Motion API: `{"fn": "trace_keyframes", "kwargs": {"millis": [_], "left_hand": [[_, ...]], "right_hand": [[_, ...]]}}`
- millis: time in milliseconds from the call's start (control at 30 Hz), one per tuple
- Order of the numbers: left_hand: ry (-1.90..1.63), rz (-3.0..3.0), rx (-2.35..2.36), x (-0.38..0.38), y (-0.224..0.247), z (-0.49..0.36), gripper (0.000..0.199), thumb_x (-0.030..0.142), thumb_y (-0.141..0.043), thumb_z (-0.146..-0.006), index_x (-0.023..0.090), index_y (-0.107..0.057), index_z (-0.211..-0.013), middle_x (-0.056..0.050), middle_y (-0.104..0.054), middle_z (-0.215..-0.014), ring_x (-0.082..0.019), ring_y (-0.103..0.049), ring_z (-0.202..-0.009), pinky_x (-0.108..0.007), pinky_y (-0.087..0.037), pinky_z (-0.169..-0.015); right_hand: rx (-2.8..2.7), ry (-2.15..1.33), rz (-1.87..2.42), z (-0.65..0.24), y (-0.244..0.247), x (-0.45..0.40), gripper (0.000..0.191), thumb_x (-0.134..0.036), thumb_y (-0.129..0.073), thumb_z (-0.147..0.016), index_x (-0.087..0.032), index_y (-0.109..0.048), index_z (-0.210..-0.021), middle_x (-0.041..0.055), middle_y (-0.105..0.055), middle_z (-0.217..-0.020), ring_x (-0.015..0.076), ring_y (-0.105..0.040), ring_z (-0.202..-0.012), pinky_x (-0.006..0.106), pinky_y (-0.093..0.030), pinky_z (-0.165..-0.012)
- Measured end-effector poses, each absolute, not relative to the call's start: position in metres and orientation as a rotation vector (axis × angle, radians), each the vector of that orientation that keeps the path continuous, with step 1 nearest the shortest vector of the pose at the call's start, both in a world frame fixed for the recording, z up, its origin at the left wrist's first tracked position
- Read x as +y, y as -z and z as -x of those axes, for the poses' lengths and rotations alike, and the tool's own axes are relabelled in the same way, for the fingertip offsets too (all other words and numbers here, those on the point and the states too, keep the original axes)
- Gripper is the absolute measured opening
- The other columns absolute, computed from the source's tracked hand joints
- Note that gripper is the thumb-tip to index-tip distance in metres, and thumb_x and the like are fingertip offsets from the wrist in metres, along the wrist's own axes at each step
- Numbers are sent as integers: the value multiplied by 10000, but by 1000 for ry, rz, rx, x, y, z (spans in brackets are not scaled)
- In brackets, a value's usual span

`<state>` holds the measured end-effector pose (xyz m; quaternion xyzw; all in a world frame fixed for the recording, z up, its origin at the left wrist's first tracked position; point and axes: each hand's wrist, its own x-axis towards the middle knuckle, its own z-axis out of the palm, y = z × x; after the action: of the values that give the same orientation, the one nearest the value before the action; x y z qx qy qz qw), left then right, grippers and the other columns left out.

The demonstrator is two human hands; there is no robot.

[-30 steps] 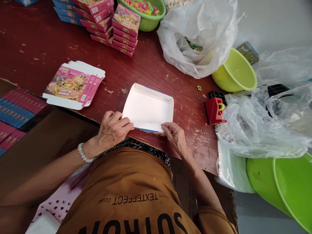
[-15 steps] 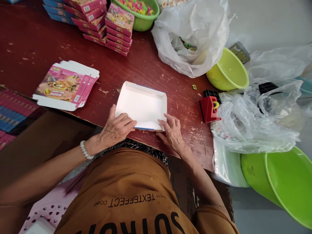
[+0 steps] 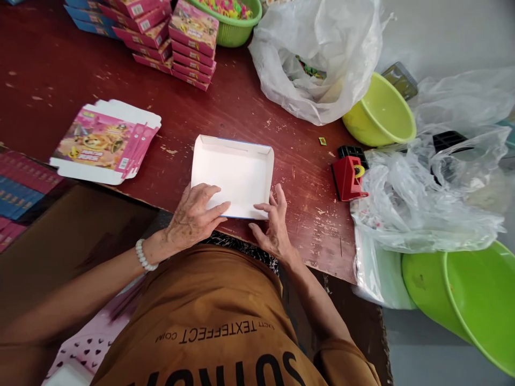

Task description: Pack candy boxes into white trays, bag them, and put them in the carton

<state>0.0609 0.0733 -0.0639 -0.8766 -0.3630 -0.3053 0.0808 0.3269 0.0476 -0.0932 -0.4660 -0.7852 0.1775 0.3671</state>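
Observation:
A shallow white cardboard tray (image 3: 233, 171) with a thin blue outer edge lies on the dark red table, close to its front edge. My left hand (image 3: 197, 214), below a white bead bracelet, rests at the tray's near left corner with its fingers apart and their tips over the near rim. At the near right corner is my right hand (image 3: 273, 222), fingers spread, thumb outside the near wall and a fingertip at the rim. Flat pink printed box blanks (image 3: 102, 140) lie to the left of the tray.
Stacked pink boxes (image 3: 193, 45) and a green basket (image 3: 235, 29) stand at the back. Right of the tray are a plastic bag (image 3: 277, 69), a yellow-green bowl (image 3: 384, 112), a red tape dispenser (image 3: 346, 179), crumpled clear plastic (image 3: 426, 214) and a green tub (image 3: 426, 279).
My right hand's fingers have spread away from the near right corner. My left fingers have opened wider at the near wall. The view has shifted slightly.

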Motion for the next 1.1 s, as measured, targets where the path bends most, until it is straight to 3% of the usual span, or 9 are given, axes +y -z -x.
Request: {"fn": "trace_keyframes", "kwargs": {"millis": [67,133,167,233,367,600,733,900,1100], "left_hand": [[856,2539,-1072,72,63,-63,149,231,-665,-1026,218,-762,-1139,-134,-695,-1229,-349,-600,-1196,-740,-426,-1168],[771,2489,-1028,71,62,-64,156,174,-623,-1040,245,-761,-1053,-53,-735,-1076,-310,-600,-1160,-773,-265,-1257],[730,2488,-1006,71,61,-65,199,138,-595,-1043,250,-755,-1005,-24,-739,-985,-290,-604,-1124,-746,-246,-1270],[694,2532,-972,72,59,-66,256,107,-565,-1047,243,-734,-910,0,-721,-835,-261,-609,-1004,-641,-343,-1214],[705,2668,-999,79,54,-66,258,168,-563,-1072,230,-716,-875,-16,-731,-802,-235,-605,-854,-471,-451,-969],[610,2761,-958,90,50,-64,286,179,-590,-1064,202,-650,-786,-44,-635,-758,-225,-543,-713,-394,-323,-681],[476,2806,-1000,91,46,-61,241,175,-584,-1060,207,-664,-834,-52,-649,-787,-238,-561,-760,-391,-352,-708],[440,2809,-1008,92,43,-58,186,126,-558,-1027,197,-670,-895,-74,-679,-795,-271,-583,-804,-465,-452,-879],[393,2750,-995,90,44,-56,124,165,-550,-1048,187,-661,-998,-68,-665,-814,-277,-584,-815,-485,-460,-949]], "right_hand": [[-2109,-366,1214,-332,91,50,252,-251,-643,-1025,-271,-598,-1272,129,-282,-1768,356,-310,-1652,656,-405,-1283],[-2197,-279,1254,-335,86,52,146,-261,-616,-1068,-286,-677,-1198,110,-618,-1510,328,-458,-1533,607,-419,-1237],[-2238,-237,1288,-335,82,52,147,-261,-605,-1081,-300,-706,-1181,89,-720,-1355,322,-510,-1465,585,-414,-1201],[-2334,-173,1345,-334,74,53,176,-269,-579,-1104,-313,-747,-1132,52,-806,-1113,303,-599,-1285,525,-400,-1089],[-2565,-107,1344,-329,57,60,320,-266,-472,-1145,-239,-769,-1031,50,-807,-921,225,-617,-922,421,-341,-877],[-2752,-167,1441,-327,42,79,265,-252,-513,-1119,-194,-753,-1023,73,-777,-928,212,-631,-868,380,-275,-802],[-2833,-164,1505,-322,35,81,247,-209,-483,-1108,-195,-726,-1065,84,-763,-946,215,-621,-855,383,-243,-799],[-2853,-82,1512,-316,40,79,226,-80,-478,-1029,-192,-673,-1052,98,-740,-945,235,-611,-850,400,-278,-833],[-2746,-188,1396,-336,53,88,118,-184,-536,-1058,-211,-645,-1093,59,-756,-914,220,-629,-828,391,-354,-881]]}}
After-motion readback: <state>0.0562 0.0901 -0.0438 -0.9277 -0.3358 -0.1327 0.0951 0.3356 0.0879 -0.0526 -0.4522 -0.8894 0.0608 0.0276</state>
